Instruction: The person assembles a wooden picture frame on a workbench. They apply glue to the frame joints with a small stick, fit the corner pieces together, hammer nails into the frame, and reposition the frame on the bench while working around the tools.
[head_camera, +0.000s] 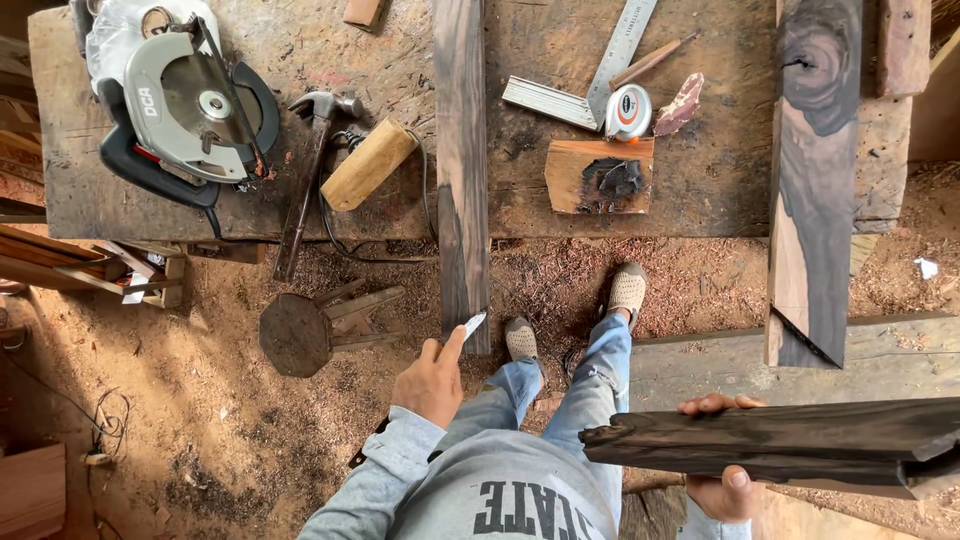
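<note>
The left hand (432, 380) pinched a white chalk (474, 323) against the end of a plank (461, 170) lying on the tabletop (700, 190). The right hand (722, 470) gripped a dark board (780, 445), held level beside the knees.

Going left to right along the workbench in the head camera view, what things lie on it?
Circular saw → hammer → pale wooden block → long dark plank → metal square → tape measure → wide dark-grained board.
</note>
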